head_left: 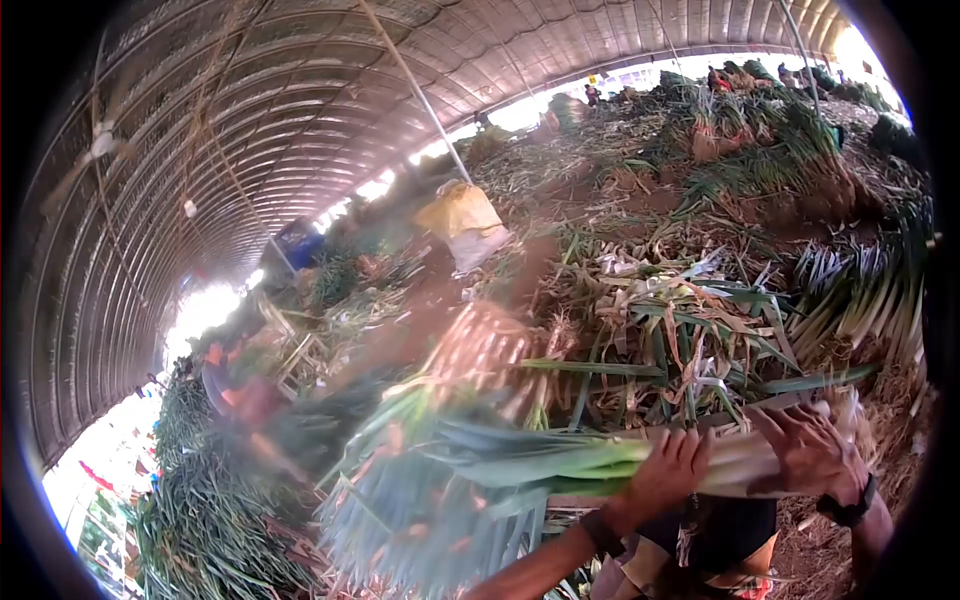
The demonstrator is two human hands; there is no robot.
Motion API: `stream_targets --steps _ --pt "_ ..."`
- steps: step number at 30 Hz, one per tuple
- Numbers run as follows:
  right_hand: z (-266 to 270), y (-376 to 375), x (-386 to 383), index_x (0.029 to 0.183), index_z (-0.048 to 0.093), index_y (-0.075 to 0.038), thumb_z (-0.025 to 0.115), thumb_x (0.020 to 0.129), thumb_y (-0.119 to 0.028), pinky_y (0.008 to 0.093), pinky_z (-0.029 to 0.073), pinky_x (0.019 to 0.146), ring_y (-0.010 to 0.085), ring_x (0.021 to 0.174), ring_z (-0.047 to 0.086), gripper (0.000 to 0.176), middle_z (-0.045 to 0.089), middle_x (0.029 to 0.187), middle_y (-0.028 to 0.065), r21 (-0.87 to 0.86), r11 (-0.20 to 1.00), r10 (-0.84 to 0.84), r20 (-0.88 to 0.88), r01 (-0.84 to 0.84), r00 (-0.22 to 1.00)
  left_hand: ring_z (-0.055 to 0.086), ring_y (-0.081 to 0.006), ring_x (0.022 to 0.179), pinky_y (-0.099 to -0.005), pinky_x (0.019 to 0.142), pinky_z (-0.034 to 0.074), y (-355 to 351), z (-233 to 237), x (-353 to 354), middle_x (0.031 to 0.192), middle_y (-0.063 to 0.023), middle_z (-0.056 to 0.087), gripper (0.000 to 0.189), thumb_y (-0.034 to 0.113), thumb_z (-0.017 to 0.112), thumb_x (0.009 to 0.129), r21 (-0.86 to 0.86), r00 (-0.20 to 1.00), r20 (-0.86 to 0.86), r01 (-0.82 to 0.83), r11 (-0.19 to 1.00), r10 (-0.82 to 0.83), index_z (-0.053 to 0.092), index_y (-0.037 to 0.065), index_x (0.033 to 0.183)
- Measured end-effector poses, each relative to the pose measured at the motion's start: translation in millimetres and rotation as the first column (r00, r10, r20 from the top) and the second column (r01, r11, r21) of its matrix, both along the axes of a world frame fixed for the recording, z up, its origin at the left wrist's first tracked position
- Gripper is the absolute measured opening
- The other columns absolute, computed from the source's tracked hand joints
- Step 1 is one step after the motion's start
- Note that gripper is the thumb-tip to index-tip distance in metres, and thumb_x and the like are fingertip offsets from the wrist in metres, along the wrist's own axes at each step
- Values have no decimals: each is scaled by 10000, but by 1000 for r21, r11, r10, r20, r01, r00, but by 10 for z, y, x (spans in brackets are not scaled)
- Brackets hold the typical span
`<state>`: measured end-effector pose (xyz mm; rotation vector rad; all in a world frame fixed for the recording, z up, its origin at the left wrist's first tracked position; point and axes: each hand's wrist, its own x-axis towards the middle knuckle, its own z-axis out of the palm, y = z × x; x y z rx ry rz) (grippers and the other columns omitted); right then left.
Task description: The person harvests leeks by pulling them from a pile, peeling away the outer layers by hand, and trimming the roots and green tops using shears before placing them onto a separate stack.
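Note:
A bunch of long green onions [590, 456] lies sideways in front of me, leaves to the left, white stems and roots to the right. My left hand [668, 468] is closed round it where the green turns white. Over the white stems by the root end is my right hand [812, 448], its fingers curved down onto them. Both wrists wear dark bands. Below the bunch, part of my clothing shows. A blurred pile of green onions [430, 500] sits just left of the held bunch, under its leaf tips.
Loose leaves and peelings [690, 320] litter the ground ahead. More green onions [870, 300] stand at the right, and a dark green heap [210, 510] at the lower left. A yellow and white sack [465, 225] rests by a slanted pole [415, 85]. A blurred person [250, 400] is at the left.

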<state>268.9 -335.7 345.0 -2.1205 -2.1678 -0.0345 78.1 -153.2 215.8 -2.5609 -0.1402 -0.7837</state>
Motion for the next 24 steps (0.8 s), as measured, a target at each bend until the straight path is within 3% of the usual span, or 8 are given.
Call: stream_targets --steps 5,9,12,14,17,18,19,24 --pt "-145 -245 35 1440 482 10 823 744 -564 441 488 977 389 1123 617 964 594 1346 221 52 993 103 -28 -102 994 551 -300 1098 -504 996 453 -124 59 -104 1197 -170 568 588 226 532 923 -102 996 -78 24 994 -32 475 -30 1448" --pt "-274 -313 24 1382 540 -31 815 689 -394 455 504 780 340 948 622 829 616 1099 181 197 968 146 70 -157 987 564 -289 1075 -482 954 475 -164 76 -107 1166 -160 589 571 223 551 912 -124 996 -66 56 991 -65 503 -26 1424" --pt "-510 -351 195 1352 559 -38 774 723 -304 452 513 743 325 900 631 716 609 1032 152 -29 996 83 93 -80 992 599 -282 1023 -454 887 507 -201 50 -99 1115 -150 623 516 187 566 897 -128 978 -206 7 992 -33 549 -21 1369" --pt "-462 -379 116 1383 531 -35 768 737 -318 450 519 839 326 965 616 744 596 1036 164 -135 990 55 152 -34 987 621 -268 901 -398 773 509 -161 62 -110 1009 -133 641 433 162 610 849 -232 982 -121 113 966 -144 610 -21 1241" --pt "-1113 -433 262 1355 542 -5 670 816 -270 416 512 786 262 844 607 615 577 932 99 54 990 115 207 -128 972 619 -385 932 -558 933 477 -141 -123 -113 1032 -200 639 468 140 681 790 -280 978 -103 147 949 -182 585 -35 1212" --pt "-1125 -442 258 1345 548 -6 660 820 -266 411 508 792 257 850 606 596 579 938 95 72 989 110 247 -132 963 625 -358 1072 -576 989 477 -192 -80 -180 1145 -160 626 421 306 617 986 -161 993 -34 107 981 -114 594 14 1288" --pt "-1138 -460 245 1335 555 -6 650 825 -262 406 505 799 252 856 605 578 580 943 92 90 987 104 287 -135 952 604 -379 1069 -565 988 466 -150 -96 -208 1214 -192 607 599 318 643 935 -162 986 -90 124 979 -140 520 10 1433" --pt "-875 -465 191 1325 563 -13 676 788 -239 393 497 810 265 912 595 594 574 1036 112 120 980 127 245 -160 961 590 -400 1111 -568 1003 450 8 -244 -362 1264 -207 596 564 302 616 956 -372 981 -105 114 921 -164 510 11 1428"
